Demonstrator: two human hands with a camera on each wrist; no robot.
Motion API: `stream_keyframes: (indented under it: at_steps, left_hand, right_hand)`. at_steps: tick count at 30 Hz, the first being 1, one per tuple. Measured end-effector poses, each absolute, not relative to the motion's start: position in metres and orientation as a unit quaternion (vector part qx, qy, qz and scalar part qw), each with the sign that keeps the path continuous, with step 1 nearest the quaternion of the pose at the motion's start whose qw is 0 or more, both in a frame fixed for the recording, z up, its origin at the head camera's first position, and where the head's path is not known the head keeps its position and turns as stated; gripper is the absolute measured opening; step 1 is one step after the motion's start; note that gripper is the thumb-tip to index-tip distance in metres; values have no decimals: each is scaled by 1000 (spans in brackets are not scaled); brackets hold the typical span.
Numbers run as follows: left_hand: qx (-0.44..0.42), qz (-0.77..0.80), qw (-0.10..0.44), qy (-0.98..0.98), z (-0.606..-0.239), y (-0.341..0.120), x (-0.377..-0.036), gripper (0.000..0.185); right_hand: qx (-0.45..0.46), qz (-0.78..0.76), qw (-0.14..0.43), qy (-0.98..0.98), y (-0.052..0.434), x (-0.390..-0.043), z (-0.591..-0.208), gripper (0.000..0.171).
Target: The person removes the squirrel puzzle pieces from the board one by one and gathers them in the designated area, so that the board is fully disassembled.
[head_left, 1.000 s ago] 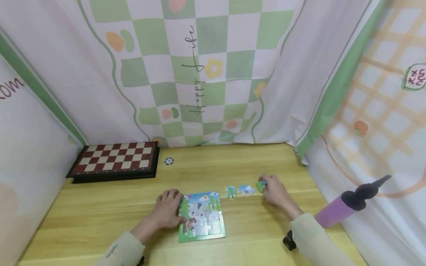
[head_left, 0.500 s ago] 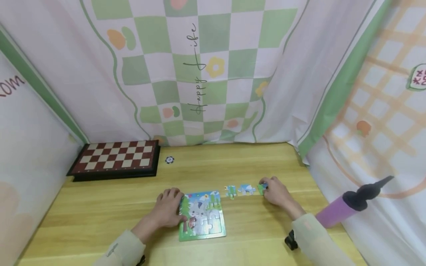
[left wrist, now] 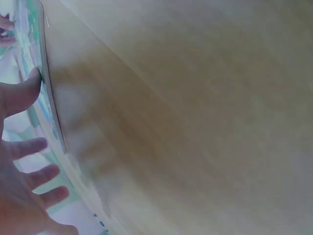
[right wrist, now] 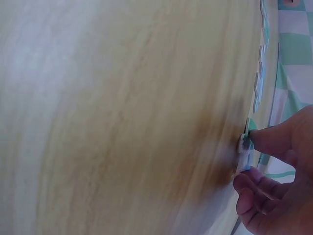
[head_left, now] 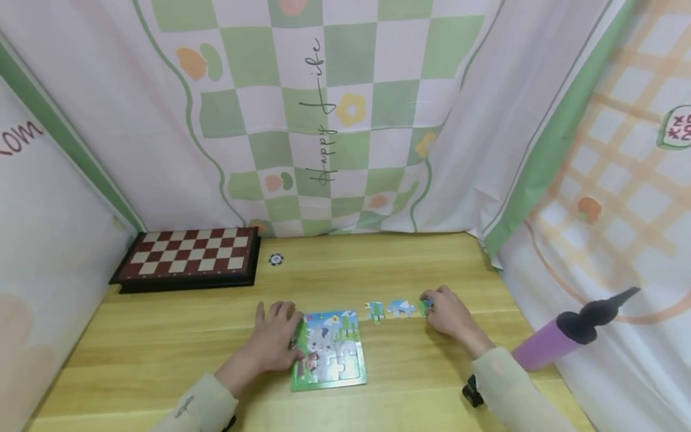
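since a second ago little has moved: the left hand point(head_left: 272, 342) has spread its fingers a bit wider at the puzzle's left edge, and the right hand point(head_left: 449, 313) has stayed at the far end of the row of loose pieces, settling slightly lower.

the left hand lies flat with straight, splayed fingers, touching the left border of the puzzle point(head_left: 329, 350) and steadying it on the table point(head_left: 162, 336); the left wrist view shows the thumb against the board's edge point(left wrist: 46, 93). the right hand pinches a green piece point(head_left: 424, 305) between thumb and curled fingers, its lower edge on or just above the wood; the right wrist view shows the piece point(right wrist: 246, 147) held at the fingertips point(right wrist: 259, 139).

the puzzle sits in front of the person, near the table's front edge. judged from the head view, it looks mostly filled, though a pale patch low on the right may be open slots; the picture is too small to be sure. two more loose pieces point(head_left: 373, 311) point(head_left: 400, 308) lie in a line between the puzzle and the right hand, so at least three pieces appear to be left.

a chessboard point(head_left: 189, 259) and a small disc point(head_left: 276, 260) sit well back on the left; a purple pump point(head_left: 561, 342) is at the right edge.
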State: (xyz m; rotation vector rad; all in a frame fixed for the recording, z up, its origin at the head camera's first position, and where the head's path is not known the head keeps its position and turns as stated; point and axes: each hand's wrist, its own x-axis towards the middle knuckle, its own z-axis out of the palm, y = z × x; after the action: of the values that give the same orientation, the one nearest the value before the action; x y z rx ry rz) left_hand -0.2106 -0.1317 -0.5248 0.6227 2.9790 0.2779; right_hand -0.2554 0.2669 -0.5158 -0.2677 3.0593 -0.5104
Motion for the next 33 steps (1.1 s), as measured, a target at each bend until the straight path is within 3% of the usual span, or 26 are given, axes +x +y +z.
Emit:
stream_keyframes:
  at_steps: [8, 16, 21, 26, 33]
  left_hand:
    - [342, 100, -7, 934, -524, -126, -205, 57]
    - [413, 74, 31, 907, -523, -120, -205, 60]
    - [402, 67, 64, 911, -522, -120, -205, 56]
    - [403, 54, 52, 912, -525, -120, -202, 51]
    - [407, 68, 35, 910, -528, -119, -197, 31]
  right_hand:
    - [-84, -159, -2, 984, 262, -254, -514, 39]
    - [-174, -198, -100, 959, 222, -245, -516, 33]
    - [-271, -225, -43, 935, 174, -223, -508, 35]
    - [-332, -218, 33, 917, 139, -208, -508, 42]
    - [-355, -130, 33, 925, 117, -199, -512, 57]
